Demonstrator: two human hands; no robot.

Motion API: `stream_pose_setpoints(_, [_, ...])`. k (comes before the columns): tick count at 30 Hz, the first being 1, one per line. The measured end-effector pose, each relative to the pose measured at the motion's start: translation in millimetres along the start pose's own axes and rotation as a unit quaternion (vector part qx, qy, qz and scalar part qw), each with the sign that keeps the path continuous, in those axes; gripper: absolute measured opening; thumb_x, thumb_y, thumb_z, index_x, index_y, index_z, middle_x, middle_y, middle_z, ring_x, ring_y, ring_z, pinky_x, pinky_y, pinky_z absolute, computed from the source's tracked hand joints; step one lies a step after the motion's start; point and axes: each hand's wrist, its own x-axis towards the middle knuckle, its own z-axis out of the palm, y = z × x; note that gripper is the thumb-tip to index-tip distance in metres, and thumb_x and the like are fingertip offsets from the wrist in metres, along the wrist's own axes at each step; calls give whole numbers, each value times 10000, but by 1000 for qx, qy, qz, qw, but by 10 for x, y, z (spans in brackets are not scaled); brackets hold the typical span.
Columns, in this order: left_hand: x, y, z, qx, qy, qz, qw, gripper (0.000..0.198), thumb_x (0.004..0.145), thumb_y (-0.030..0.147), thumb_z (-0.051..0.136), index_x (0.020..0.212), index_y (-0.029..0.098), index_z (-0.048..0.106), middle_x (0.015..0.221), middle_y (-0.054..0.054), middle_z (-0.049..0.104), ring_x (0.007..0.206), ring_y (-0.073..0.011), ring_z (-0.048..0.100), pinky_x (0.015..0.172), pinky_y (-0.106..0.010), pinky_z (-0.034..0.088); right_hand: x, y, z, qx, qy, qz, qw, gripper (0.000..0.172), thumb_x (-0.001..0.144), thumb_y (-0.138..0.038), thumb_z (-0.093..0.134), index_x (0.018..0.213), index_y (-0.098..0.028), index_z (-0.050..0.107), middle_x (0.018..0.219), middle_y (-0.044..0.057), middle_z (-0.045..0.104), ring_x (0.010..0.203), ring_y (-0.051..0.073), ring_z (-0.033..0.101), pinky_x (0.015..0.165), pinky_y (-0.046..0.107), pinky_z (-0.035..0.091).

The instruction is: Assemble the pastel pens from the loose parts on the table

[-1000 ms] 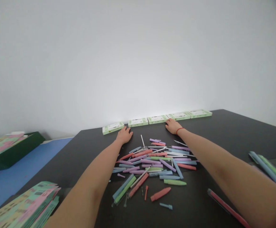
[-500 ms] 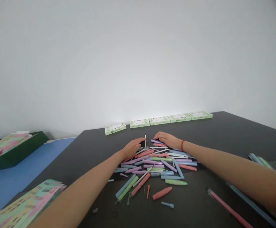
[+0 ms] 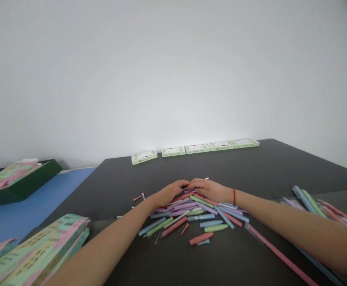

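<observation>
My left hand (image 3: 167, 194) lies on the far left side of a heap of plastic pen parts (image 3: 177, 207) in purple, blue, green and red. My right hand (image 3: 210, 191), a red cord round its wrist, rests on the heap's far right side. Both hands curve inward with fingers stretched, and their fingertips nearly meet at the back. Neither hand visibly grips a part; what lies under the palms is hidden. At the near edge lie a red pen barrel (image 3: 201, 238), a green one (image 3: 216, 228) and a small blue plug (image 3: 203, 242).
Several flat green-and-white boxes (image 3: 197, 148) line the table's back edge by the wall. At left are a stack of printed cardboard sleeves (image 3: 46, 250) and a dark green tray (image 3: 18, 194) on a blue surface. More long pens (image 3: 306, 200) lie at right, partly behind my right arm.
Both hands have moved together and slightly toward me, drawing the far parts of the heap inward. The heap is more compact. A few small pieces now show left of my left hand.
</observation>
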Motion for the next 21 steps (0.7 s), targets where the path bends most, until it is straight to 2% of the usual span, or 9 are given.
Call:
stream_pose_setpoints(3, [-32, 11, 18, -2, -11, -5, 1000, 483, 837, 118, 325, 1272, 178, 527, 1385, -44, 505, 1281, -174, 429, 1108, -317, 278, -162, -220, -103, -22, 19, 18, 999, 332, 915, -143, 385, 1149, -174, 619, 1143, 104, 615, 1065, 205, 568, 979, 379, 431])
stream_pose_setpoints(5, [-51, 25, 30, 2, -16, -7, 1000, 466, 843, 123, 346, 1257, 197, 546, 1401, -38, 489, 1293, -182, 415, 1116, -329, 262, -384, -446, -140, -61, 40, 30, 997, 330, 902, -164, 429, 1173, -189, 615, 1199, 119, 600, 1141, 254, 522, 1029, 455, 375])
stream_pose_setpoints(6, [-59, 37, 34, 5, -17, -7, 1000, 453, 847, 133, 365, 1256, 198, 550, 1405, -44, 484, 1297, -191, 410, 1118, -334, 258, -530, -572, -136, -114, 63, 36, 991, 352, 900, -171, 432, 1207, -215, 596, 1226, 111, 592, 1169, 265, 505, 1037, 476, 365])
stream_pose_setpoints(9, [-71, 87, 31, 17, -20, -8, 1000, 430, 851, 173, 431, 1264, 199, 545, 1394, -62, 492, 1291, -207, 414, 1114, -339, 262, -1049, -906, -24, -248, 77, 69, 963, 547, 837, -145, 469, 1367, -277, 439, 1343, 71, 527, 1218, 273, 482, 1019, 470, 410])
stream_pose_setpoints(11, [-75, 121, 25, 24, -19, -10, 999, 418, 848, 188, 460, 1255, 210, 551, 1375, -61, 510, 1276, -207, 430, 1106, -337, 273, -1399, -1018, 101, -332, 81, 90, 936, 615, 777, -147, 484, 1371, -295, 427, 1348, 62, 535, 1162, 298, 538, 934, 475, 483])
stream_pose_setpoints(13, [-86, 147, 22, 30, -15, -11, 999, 416, 838, 183, 478, 1245, 217, 555, 1360, -57, 523, 1256, -208, 449, 1096, -337, 286, -1701, -1017, 220, -396, 85, 84, 910, 677, 734, -142, 469, 1387, -308, 398, 1337, 59, 553, 1108, 314, 582, 843, 472, 531])
stream_pose_setpoints(15, [-111, 164, 25, 35, -9, -12, 999, 427, 827, 179, 490, 1248, 219, 548, 1355, -56, 524, 1237, -211, 464, 1083, -337, 302, -1934, -935, 310, -434, 120, 82, 889, 736, 707, -125, 438, 1413, -307, 343, 1320, 68, 570, 1027, 331, 624, 766, 499, 544])
stream_pose_setpoints(18, [-174, 183, 27, 42, 3, -21, 999, 431, 810, 180, 508, 1238, 219, 544, 1323, -58, 539, 1192, -220, 494, 1049, -336, 339, -2174, -772, 399, -455, 152, 102, 871, 801, 700, -95, 412, 1465, -257, 238, 1354, 98, 538, 1019, 358, 622, 749, 542, 531])
stream_pose_setpoints(21, [-257, 214, 16, 49, 14, -39, 998, 427, 772, 171, 536, 1196, 214, 560, 1265, -62, 563, 1129, -229, 527, 1000, -331, 378, -2328, -675, 452, -459, 175, 129, 861, 756, 704, -80, 405, 1439, -226, 306, 1353, 128, 532, 1048, 378, 600, 774, 572, 504])
